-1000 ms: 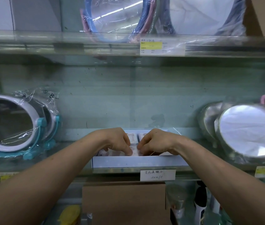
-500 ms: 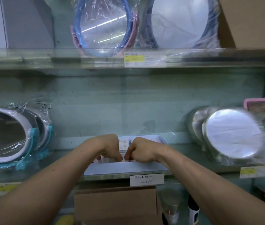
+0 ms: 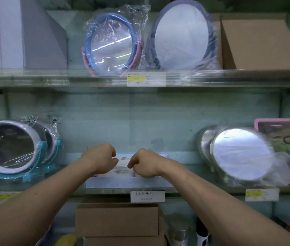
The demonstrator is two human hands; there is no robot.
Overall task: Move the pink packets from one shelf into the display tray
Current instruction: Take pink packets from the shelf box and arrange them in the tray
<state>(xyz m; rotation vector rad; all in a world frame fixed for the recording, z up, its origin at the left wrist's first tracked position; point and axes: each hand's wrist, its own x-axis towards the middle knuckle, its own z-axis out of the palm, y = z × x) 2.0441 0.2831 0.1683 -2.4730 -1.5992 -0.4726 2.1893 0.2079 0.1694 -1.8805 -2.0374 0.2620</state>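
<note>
- Since the head view is the only one supplied, every item below refers to it.
- Hand spacing: a second ago the left hand [image 3: 99, 161] and the right hand [image 3: 145, 163] met knuckle to knuckle over the middle of the display tray [image 3: 128, 182]. A gap now separates them, with the left hand at 9 o'clock of the gap and the right hand at 3 o'clock.
- Hand state: both hands are knuckles-up, fingers curled down into the tray. The fingertips are hidden, so it cannot be told whether either hand pinches a packet.
- Task item location: the pink packets [image 3: 123, 170] lie inside the tray and show in the gap between the hands. The tray stands at the front edge of the middle shelf [image 3: 194, 189], at 12 o'clock of the handwritten label [image 3: 147, 196].
- Framing: the view has tilted upward, so more of the upper shelf [image 3: 52, 79] shows at 12 o'clock. The tray has not shifted against the label.
- Surroundings: a white-framed mirror [image 3: 7, 148] stands at 9 o'clock of the tray and a round mirror [image 3: 241, 155] at 3 o'clock. Both are well apart from the hands.
- Assessment: the spreading hands suggest the packets are being seated or evened out in the tray, not fetched. The source shelf cannot be identified.
</note>
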